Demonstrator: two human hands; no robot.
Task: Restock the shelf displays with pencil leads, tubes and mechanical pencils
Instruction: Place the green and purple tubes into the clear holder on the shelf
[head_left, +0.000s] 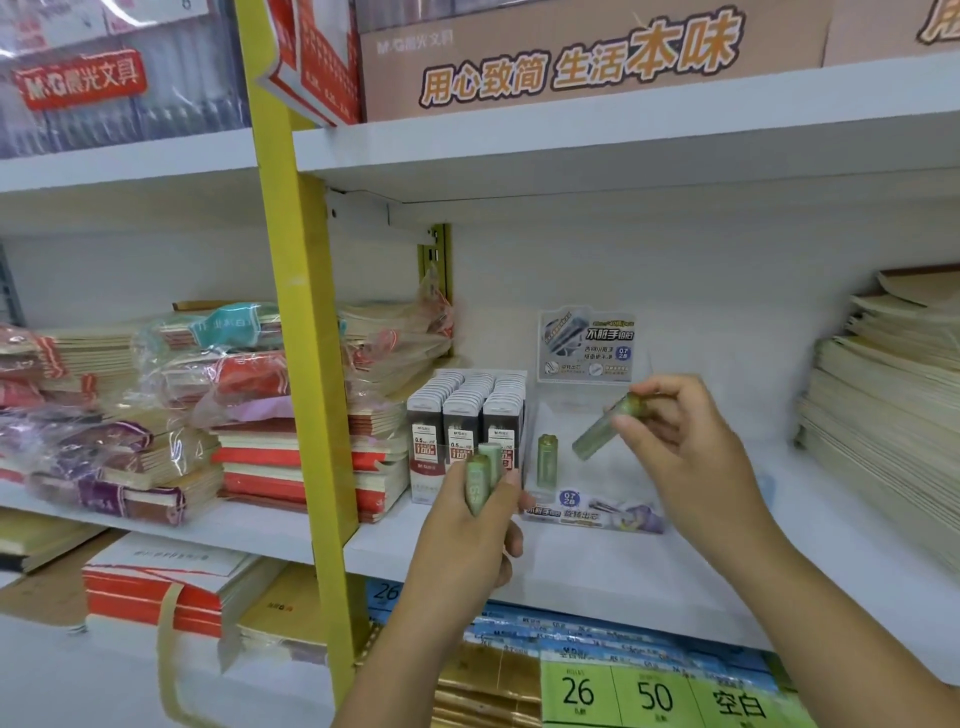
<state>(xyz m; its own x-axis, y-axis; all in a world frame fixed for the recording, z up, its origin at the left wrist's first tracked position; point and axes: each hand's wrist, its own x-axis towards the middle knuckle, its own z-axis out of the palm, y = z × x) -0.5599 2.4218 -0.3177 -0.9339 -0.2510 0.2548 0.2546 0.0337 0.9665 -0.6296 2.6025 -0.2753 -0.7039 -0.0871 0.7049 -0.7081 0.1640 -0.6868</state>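
Note:
My left hand (467, 540) grips a bunch of green lead tubes (483, 475) upright in front of the shelf. In my right hand (685, 452), one green lead tube (605, 426) is pinched at a slant above a clear display stand (597, 512). One green tube (546, 460) stands upright inside that stand at its left side. Left of the stand sits a box of grey lead cases (467, 415) in three rows. A printed header card (587, 345) rises at the back of the stand.
A yellow upright post (301, 364) splits the shelving. Wrapped notebook stacks (171, 410) fill the left bay, and beige notebook stacks (893, 415) sit at far right. Bare white shelf board (649, 577) lies in front of the stand. Notebooks with price labels (654, 693) lie below.

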